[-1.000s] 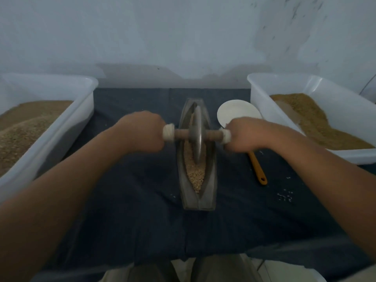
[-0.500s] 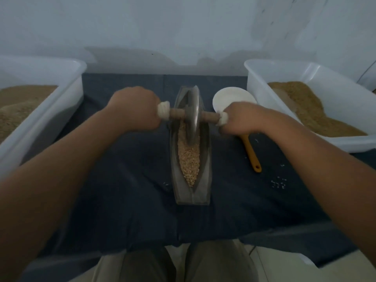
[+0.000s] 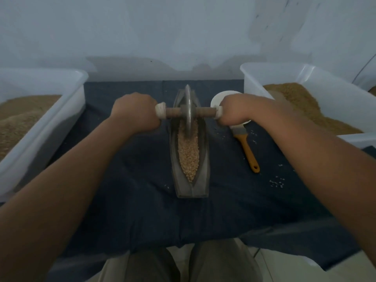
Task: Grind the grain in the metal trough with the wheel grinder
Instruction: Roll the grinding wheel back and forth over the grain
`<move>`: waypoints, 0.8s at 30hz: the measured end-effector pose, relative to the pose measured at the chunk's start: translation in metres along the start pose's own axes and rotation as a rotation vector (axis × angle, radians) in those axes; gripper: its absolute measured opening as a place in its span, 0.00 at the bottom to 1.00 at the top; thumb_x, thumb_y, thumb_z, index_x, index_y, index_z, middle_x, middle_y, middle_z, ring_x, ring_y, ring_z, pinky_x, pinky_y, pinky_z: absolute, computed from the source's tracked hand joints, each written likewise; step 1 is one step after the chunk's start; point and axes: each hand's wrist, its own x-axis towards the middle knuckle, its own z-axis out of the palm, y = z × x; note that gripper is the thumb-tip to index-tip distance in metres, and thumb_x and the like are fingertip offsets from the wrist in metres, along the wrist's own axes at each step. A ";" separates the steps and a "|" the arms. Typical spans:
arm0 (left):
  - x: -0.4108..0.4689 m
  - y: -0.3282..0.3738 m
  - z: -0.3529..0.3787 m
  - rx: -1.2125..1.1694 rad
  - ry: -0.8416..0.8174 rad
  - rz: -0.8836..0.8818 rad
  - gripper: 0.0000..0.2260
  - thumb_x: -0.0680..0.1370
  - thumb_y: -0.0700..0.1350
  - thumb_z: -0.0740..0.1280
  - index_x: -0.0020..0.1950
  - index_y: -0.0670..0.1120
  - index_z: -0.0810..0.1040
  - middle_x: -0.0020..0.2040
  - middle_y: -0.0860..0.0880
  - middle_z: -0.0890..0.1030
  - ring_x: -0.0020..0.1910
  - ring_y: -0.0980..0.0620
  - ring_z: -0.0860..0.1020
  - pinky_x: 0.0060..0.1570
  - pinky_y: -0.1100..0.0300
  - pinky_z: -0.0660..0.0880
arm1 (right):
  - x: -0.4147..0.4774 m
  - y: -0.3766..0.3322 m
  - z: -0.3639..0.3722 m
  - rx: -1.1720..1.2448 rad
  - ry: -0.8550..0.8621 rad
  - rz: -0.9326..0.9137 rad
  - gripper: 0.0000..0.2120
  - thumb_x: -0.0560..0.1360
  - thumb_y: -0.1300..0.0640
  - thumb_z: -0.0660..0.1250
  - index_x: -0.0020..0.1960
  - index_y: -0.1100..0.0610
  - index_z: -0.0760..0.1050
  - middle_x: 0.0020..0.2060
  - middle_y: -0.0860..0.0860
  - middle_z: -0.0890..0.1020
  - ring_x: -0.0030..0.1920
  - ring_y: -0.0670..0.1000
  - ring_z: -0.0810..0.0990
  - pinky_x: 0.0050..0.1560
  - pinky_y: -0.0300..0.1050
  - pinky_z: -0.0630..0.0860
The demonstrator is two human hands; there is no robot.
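Note:
A boat-shaped metal trough (image 3: pixel 201 180) lies lengthwise on the dark cloth, its groove filled with pale grain (image 3: pixel 188 153). The wheel grinder (image 3: pixel 188 110), a thin metal disc on a wooden axle, stands upright in the trough's far half. My left hand (image 3: pixel 135 113) grips the axle's left end. My right hand (image 3: pixel 237 109) grips its right end. White wrapping shows at both handle ends beside my fists.
Two white plastic tubs (image 3: pixel 46 119) (image 3: pixel 317 78) of brown grain flank the dark cloth (image 3: pixel 122 190). A white scoop with an orange handle (image 3: pixel 247 149) lies right of the trough, partly under my right hand. Loose grains (image 3: pixel 276 183) dot the cloth. A wall is close behind.
The wheel has rolled away from me, from the trough's middle to its far half, and both hands went with it. More grain is uncovered at the near end.

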 end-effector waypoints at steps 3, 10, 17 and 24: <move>-0.032 -0.007 -0.009 0.008 -0.033 0.128 0.11 0.71 0.57 0.67 0.34 0.52 0.72 0.33 0.54 0.76 0.34 0.47 0.77 0.36 0.56 0.72 | -0.035 0.002 0.015 0.164 -0.170 -0.022 0.12 0.69 0.42 0.73 0.42 0.51 0.81 0.36 0.52 0.85 0.38 0.53 0.85 0.46 0.56 0.84; -0.064 -0.009 -0.011 0.002 -0.069 0.214 0.13 0.68 0.61 0.60 0.32 0.52 0.71 0.29 0.56 0.72 0.30 0.51 0.73 0.31 0.58 0.68 | -0.071 0.003 0.043 0.152 -0.048 -0.080 0.14 0.74 0.40 0.67 0.37 0.48 0.78 0.30 0.47 0.81 0.30 0.44 0.79 0.30 0.43 0.70; 0.007 0.005 -0.009 0.070 0.069 0.032 0.16 0.73 0.60 0.68 0.34 0.51 0.71 0.35 0.51 0.74 0.38 0.42 0.79 0.39 0.54 0.75 | 0.007 -0.001 0.041 -0.035 0.396 0.151 0.15 0.80 0.44 0.62 0.38 0.49 0.75 0.33 0.47 0.76 0.32 0.48 0.70 0.38 0.47 0.66; -0.083 -0.017 0.007 0.022 0.123 0.154 0.15 0.69 0.64 0.60 0.31 0.54 0.68 0.28 0.56 0.71 0.27 0.48 0.71 0.28 0.60 0.62 | -0.072 -0.001 0.072 -0.084 0.674 -0.129 0.20 0.74 0.42 0.70 0.31 0.46 0.65 0.23 0.43 0.68 0.22 0.43 0.64 0.26 0.36 0.57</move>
